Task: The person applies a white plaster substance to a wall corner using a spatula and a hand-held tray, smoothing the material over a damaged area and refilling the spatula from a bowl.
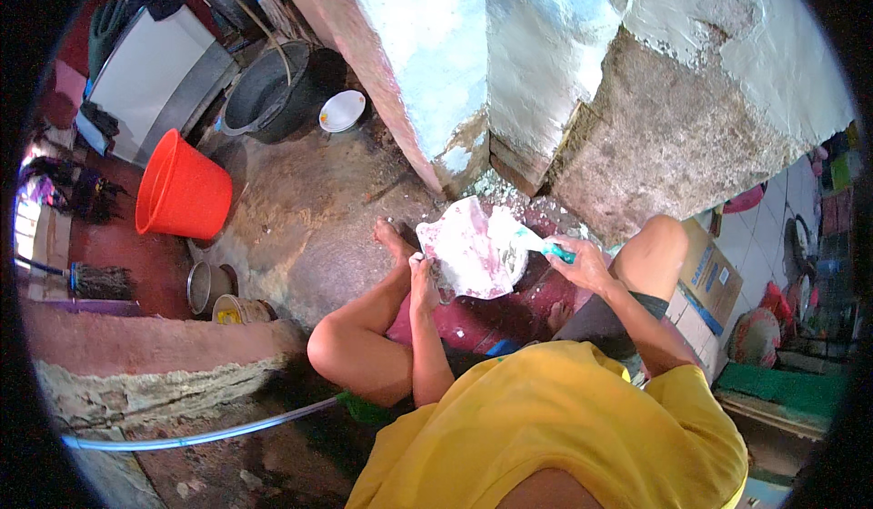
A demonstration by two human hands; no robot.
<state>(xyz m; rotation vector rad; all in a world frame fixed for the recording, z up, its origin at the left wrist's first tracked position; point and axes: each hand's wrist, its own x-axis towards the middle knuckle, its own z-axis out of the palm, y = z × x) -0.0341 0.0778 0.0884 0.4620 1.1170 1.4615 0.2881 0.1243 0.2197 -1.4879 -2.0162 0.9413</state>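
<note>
Between my knees is a wide, pale container (468,250) smeared with white plaster; whether it is a shallow pan or a cut piece of plastic I cannot tell. My left hand (422,282) grips its near left edge. In my right hand (582,265) is a putty knife (556,252) with a teal handle. Its blade end is over the right side of the container, in or against the white plaster, so its outline is hard to make out. Both hands have white smears on them.
Ahead stands a wall corner (527,63), partly coated white, with bare rough cement at right and white crumbs below. At left are an orange bucket (186,186), a black tub (268,100) and a white dish (342,111). A cardboard box (709,272) is beside my right knee.
</note>
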